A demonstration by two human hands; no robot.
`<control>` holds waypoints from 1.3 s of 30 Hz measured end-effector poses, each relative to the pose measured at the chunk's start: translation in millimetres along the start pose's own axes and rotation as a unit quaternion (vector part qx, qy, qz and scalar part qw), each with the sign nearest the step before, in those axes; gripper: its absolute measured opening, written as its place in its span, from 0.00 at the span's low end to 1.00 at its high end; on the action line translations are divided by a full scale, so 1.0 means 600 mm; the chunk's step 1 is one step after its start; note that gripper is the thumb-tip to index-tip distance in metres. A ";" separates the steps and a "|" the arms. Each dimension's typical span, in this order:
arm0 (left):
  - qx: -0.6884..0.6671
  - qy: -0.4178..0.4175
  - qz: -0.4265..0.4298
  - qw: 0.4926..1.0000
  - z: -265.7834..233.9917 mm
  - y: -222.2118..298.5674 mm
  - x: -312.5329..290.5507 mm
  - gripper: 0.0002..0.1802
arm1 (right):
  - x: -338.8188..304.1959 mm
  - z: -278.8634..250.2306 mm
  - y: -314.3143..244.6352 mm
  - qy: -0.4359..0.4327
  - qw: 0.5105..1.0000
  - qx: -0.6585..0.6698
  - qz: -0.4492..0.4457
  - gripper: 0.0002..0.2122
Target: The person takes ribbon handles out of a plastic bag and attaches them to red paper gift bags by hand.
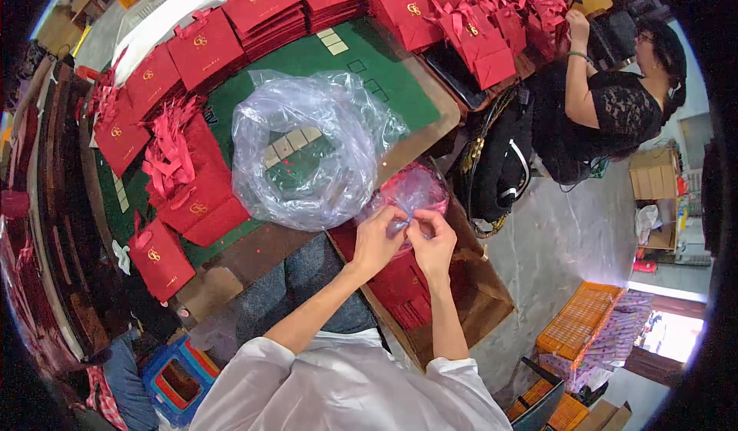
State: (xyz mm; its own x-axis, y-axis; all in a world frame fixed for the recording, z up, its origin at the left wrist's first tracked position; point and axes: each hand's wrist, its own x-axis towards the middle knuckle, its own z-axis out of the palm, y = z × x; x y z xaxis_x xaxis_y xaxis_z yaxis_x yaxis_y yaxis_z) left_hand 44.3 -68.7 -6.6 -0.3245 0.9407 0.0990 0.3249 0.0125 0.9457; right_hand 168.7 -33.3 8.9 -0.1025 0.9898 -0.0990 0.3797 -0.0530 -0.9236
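Observation:
My left hand [377,240] and my right hand [433,245] meet fingertip to fingertip. Between them they pinch the gathered neck of a clear plastic bag [415,188] with something red and pink inside. The bag sits over an open cardboard box [492,296], where a stack of red paper bags [398,293] also lies. Just beyond my left hand, a bulky ring of clear plastic film [350,150] rests on the green tabletop [407,108]. Whether the neck is twisted or knotted is hidden by my fingers.
Stacks of red gift bags with ribbon handles [201,41] line the table's far and left sides. A co-worker in black [626,112] reaches into a red pile at the far right. An orange crate [580,319] stands on the floor at right; a blue-and-red plastic stool [181,377] sits lower left.

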 end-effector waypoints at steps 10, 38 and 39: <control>0.025 -0.063 0.062 0.996 -0.012 0.002 0.016 0.13 | 0.011 -0.012 0.012 -0.025 0.999 0.033 -0.004 0.08; -0.054 -0.199 -0.105 0.973 -0.015 -0.035 0.067 0.12 | 0.055 -0.064 -0.015 -0.154 0.875 -0.294 -0.351 0.12; -0.074 -0.204 -0.114 0.969 -0.012 -0.035 0.067 0.13 | 0.056 -0.066 -0.015 -0.175 0.883 -0.283 -0.330 0.13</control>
State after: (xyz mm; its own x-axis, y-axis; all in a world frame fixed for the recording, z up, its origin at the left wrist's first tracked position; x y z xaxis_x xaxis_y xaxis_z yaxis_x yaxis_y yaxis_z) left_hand 18.0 -33.5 -19.9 0.0157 0.9753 -0.2202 0.1454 0.2157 0.9656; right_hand 198.5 5.6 28.8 -0.7139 0.6733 0.1926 0.5196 0.6936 -0.4989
